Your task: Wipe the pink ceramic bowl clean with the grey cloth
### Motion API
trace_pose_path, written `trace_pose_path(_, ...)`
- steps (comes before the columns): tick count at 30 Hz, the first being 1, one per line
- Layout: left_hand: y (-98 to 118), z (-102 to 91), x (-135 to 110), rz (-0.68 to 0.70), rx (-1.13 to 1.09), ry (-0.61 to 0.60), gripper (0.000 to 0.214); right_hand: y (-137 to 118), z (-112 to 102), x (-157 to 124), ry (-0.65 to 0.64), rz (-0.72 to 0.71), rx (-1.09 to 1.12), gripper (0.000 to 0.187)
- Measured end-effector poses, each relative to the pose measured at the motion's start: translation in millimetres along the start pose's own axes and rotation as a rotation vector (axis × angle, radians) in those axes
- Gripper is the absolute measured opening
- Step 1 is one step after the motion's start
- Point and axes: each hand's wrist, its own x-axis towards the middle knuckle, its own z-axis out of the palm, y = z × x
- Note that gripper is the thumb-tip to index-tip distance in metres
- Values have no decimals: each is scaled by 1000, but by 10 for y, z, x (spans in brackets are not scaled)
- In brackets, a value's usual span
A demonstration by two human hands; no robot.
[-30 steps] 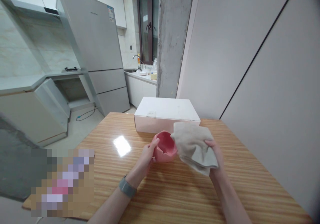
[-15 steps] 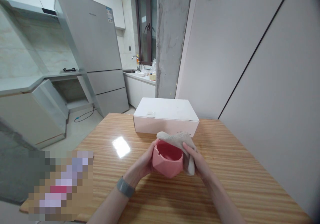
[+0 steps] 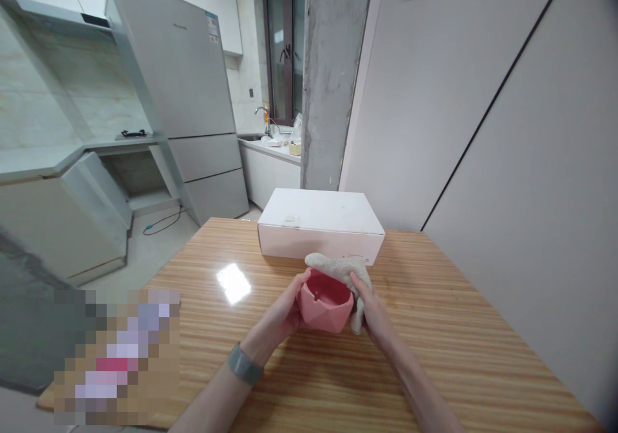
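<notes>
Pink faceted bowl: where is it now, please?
In the head view, the pink faceted bowl is held between the left hand and right hand, in front of the white box on the wooden table.

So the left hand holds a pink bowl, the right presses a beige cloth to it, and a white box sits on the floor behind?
Not quite: the head view shows the white box on the wooden table, not the floor. The left hand, pink bowl, right hand and beige cloth are as you said.

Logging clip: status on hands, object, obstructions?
Left hand holding pink faceted ceramic ashtray; right hand pressing beige cloth to it. White box behind on wooden table, hands off it.
</notes>
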Motion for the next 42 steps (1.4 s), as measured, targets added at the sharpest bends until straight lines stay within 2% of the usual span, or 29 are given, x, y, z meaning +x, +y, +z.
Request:
trace_pose_path(4,21,16,38,98,-84,58,52,54,79,-58,70,-62,-15,35)
trace_pose_path(7,6,48,27,194,-147,10,45,86,115,-71,109,-83,-56,36)
trace_pose_path(11,7,56,-44,92,-45,-131,44,79,64,-6,149,-78,-56,36)
trace_pose_path(13,31,43,-69,23,-23,-164,48,51,10,31,122,-58,-6,36)
trace_pose_path(17,60,1,-57,-134,-35,-195,57,-23,-73,40,17,55,101,33)
trace_pose_path(21,23,-38,-26,-159,-40,-177,48,-58,-89,12,-45,116,126,32)
trace_pose_path(27,19,29,-46,17,-57,-135,47,-16,-61,-2,74,-11,-86,38)
trace_pose_path(30,27,88,-44,112,-99,-127,44,23,-2,-49,145,-79,-82,36)
trace_pose_path(35,26,98,-41,248,-173,-157,41,100,126,-128,102,-145,-10,42)
trace_pose_path(37,37,70,-52,202,-124,-142,43,116,134,-122,96,-155,6,40)
trace_pose_path(42,95,44,-77,-24,-23,-56,54,107,5,-10,168,-123,-33,33)
